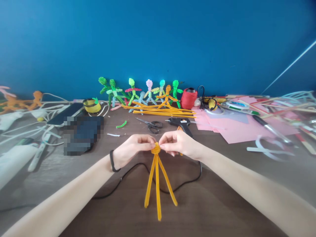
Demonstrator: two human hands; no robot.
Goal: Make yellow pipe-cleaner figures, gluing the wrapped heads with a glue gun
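An orange pipe-cleaner figure point(156, 150) hangs between my hands over the dark table, with a coiled head at the top and three long strands spreading downward. My left hand point(134, 146), a black band at its wrist, pinches the left side of the coiled head. Closed on the right side of the same head are the fingers of my right hand point(176, 143). Just beyond my hands lie black scissors point(154, 126) and a black glue gun point(181, 123), the latter partly behind my right hand.
Pipe-cleaner figures point(149, 87) stand along the blue wall, behind loose orange pipe cleaners point(163, 112). Red yarn point(189, 98) and pink paper point(234, 130) are at the right. A phone point(65, 114) and white cables lie left. A black cord point(111, 194) crosses below my hands.
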